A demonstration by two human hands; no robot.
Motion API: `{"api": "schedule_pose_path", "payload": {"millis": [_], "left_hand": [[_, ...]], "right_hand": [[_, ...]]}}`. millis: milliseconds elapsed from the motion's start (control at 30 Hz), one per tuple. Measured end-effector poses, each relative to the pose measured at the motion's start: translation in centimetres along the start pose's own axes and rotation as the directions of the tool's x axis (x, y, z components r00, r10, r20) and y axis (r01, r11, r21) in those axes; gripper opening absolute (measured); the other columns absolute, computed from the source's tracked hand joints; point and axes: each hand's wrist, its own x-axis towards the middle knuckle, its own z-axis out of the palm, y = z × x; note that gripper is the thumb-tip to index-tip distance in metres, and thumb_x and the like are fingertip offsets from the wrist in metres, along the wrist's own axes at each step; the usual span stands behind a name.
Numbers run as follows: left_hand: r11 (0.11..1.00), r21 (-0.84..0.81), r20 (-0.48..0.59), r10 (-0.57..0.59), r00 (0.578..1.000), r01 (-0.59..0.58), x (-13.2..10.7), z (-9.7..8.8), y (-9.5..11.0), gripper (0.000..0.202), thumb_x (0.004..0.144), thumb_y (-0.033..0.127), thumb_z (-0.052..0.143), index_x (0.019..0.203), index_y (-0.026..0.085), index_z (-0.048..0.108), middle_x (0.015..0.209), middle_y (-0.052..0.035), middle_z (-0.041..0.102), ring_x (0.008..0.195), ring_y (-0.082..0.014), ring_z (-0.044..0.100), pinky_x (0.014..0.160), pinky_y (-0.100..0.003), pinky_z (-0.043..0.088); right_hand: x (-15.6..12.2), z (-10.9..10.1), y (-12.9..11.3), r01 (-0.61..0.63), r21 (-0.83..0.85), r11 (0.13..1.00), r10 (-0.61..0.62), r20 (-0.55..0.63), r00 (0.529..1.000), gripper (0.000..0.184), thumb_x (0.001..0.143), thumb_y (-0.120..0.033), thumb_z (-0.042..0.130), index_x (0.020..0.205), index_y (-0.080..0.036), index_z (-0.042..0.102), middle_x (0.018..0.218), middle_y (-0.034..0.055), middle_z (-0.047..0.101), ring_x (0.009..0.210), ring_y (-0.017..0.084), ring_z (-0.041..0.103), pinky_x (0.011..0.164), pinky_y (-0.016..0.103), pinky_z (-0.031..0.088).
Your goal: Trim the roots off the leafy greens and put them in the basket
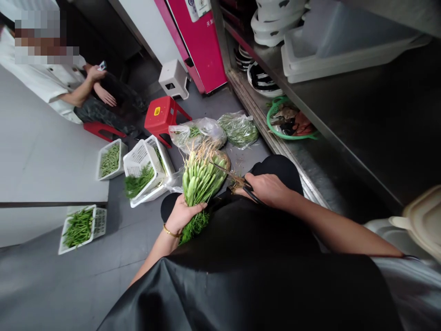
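My left hand (182, 212) is closed around a thick bunch of green stalks (200, 177), root ends pointing away from me, leafy tips hanging below the fist. My right hand (268, 188) grips a pair of scissors (232, 175), whose blades reach across to the rooty ends of the bunch. Both hands work over my lap, which is covered by a black apron. A gold bangle sits on my left wrist.
White baskets of greens (146, 172) (110, 159) (80, 228) stand on the grey floor, with bagged greens (238, 128) beyond. A red stool (161, 115), a white stool (173, 79) and a seated person (69, 87) lie ahead left. Steel shelving (344, 115) with trays runs along the right.
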Motion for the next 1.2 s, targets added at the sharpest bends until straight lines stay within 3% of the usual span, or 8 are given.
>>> {"api": "schedule_pose_path", "payload": {"millis": [233,400,500,767,1000,1200], "left_hand": [[0.999,0.047,-0.027,-0.022,0.999,0.024,-0.2,-1.2,0.5,0.027,0.054,0.026,0.077,0.073,0.012,0.064,0.069,-0.0032,0.068,0.061,-0.0159,0.062,0.065,-0.028,0.053],[0.999,0.042,0.015,-0.013,1.000,0.013,-0.3,-1.1,1.3,0.027,0.053,0.026,0.077,0.073,0.013,0.064,0.069,-0.0024,0.068,0.061,-0.0151,0.061,0.066,-0.028,0.053],[0.999,0.043,0.030,-0.004,1.000,0.003,-0.4,-0.9,1.5,0.026,0.053,0.025,0.076,0.073,0.013,0.065,0.070,-0.0029,0.068,0.062,-0.0151,0.061,0.067,-0.028,0.053],[0.995,0.100,0.058,0.020,0.998,-0.026,-0.7,-0.7,1.1,0.025,0.056,0.026,0.075,0.074,0.012,0.065,0.073,-0.0047,0.069,0.065,-0.0164,0.062,0.069,-0.029,0.054],[0.994,0.090,-0.003,0.066,0.998,-0.065,-0.6,-1.0,0.9,0.027,0.056,0.027,0.076,0.076,0.012,0.065,0.075,-0.0048,0.070,0.067,-0.0176,0.064,0.070,-0.029,0.055],[0.991,0.104,0.055,0.075,0.996,-0.080,-0.8,-0.7,0.8,0.024,0.058,0.026,0.075,0.076,0.013,0.066,0.075,-0.0058,0.071,0.065,-0.0182,0.064,0.069,-0.030,0.055]], "right_hand": [[-1.1,1.5,1.7,0.045,0.016,0.999,-0.044,-0.058,0.997,0.047,0.090,-0.059,0.030,0.090,-0.019,0.054,0.077,0.0103,0.069,0.076,0.027,0.066,0.058,0.028,0.034],[-1.4,2.4,1.5,0.118,0.201,0.972,-0.099,-0.104,0.990,0.040,0.091,-0.053,0.034,0.077,-0.020,0.051,0.072,0.0053,0.066,0.072,0.022,0.065,0.057,0.026,0.032],[-1.2,2.2,1.3,0.150,0.245,0.958,-0.126,-0.111,0.986,0.040,0.092,-0.053,0.034,0.075,-0.021,0.050,0.072,0.0048,0.066,0.071,0.020,0.065,0.057,0.025,0.032],[-1.4,1.3,1.1,0.117,0.071,0.991,-0.116,-0.016,0.993,0.043,0.092,-0.056,0.029,0.090,-0.018,0.048,0.080,0.0102,0.068,0.076,0.028,0.067,0.057,0.030,0.031],[-2.9,0.5,2.6,0.289,0.268,0.919,-0.291,-0.031,0.956,0.035,0.095,-0.050,0.028,0.085,-0.021,0.046,0.084,0.0067,0.066,0.082,0.023,0.064,0.064,0.029,0.035],[-2.3,-0.1,1.7,0.259,0.214,0.942,-0.253,-0.052,0.966,0.037,0.093,-0.051,0.032,0.081,-0.021,0.047,0.075,0.0052,0.064,0.074,0.022,0.064,0.058,0.027,0.031]]}}
